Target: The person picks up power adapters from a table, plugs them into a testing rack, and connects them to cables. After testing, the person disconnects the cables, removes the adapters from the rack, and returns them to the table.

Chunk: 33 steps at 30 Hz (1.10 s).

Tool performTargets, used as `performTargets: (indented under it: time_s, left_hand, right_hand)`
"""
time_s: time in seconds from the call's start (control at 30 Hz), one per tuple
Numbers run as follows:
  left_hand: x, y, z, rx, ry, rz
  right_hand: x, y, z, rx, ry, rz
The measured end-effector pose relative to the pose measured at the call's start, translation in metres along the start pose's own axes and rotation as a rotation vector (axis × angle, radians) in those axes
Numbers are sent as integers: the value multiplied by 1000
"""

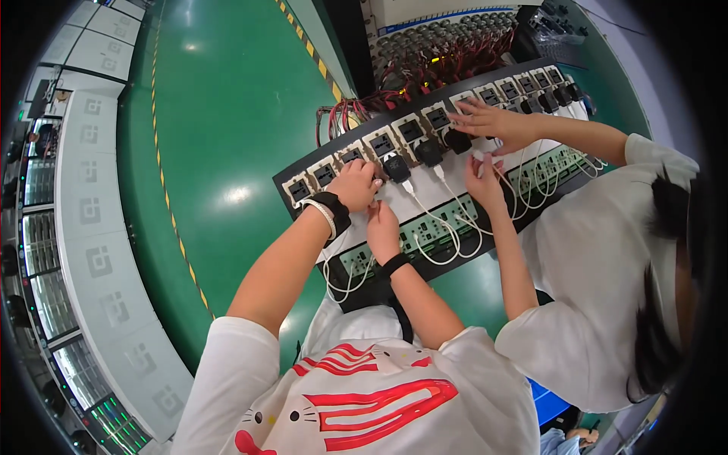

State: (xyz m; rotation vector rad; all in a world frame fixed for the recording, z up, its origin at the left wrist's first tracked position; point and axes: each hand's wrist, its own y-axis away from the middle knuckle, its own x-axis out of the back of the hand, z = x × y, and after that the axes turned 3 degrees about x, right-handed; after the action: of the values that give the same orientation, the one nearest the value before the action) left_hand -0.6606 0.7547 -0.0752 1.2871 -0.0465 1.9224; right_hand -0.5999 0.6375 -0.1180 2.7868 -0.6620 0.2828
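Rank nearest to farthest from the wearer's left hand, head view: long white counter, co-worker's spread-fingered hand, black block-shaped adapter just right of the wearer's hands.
1. Black block-shaped adapter: just right of the left hand.
2. Co-worker's spread-fingered hand: farther right, over the pale-framed sockets.
3. Long white counter: far left, across the green floor.

Left of the left grip [354, 186], a glossy green floor [216, 144] spreads wide, mirroring pale patches of light. Two tape lines [324, 72] striped yellow and black cross it: one well left of the grip, another beyond it, running beside a dark upright post [346, 45]. Farther left curves a long white cabinet [100, 220] edged by racks [51, 303], green-lit nearest. Beyond the grip, far right, stands a pale lilac wall [628, 53].
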Motion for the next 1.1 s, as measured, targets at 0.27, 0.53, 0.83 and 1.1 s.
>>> performTargets:
  time_s: [0.27,0.53,0.83,1.1]
  left_hand:
    - [-6,2,2,8,-50,89]
    - [-14,-7,1,28,-133,107]
    - [-11,7,6,100,-26,145]
    - [-15,24,20,-22,40,449]
  right_hand:
    - [1,-12,-14,-55,39,-33]
    - [11,-35,28,-6,33,-227]
    - [79,80,0,587,416,-371]
    - [167,114,118,-607,-323,-794]
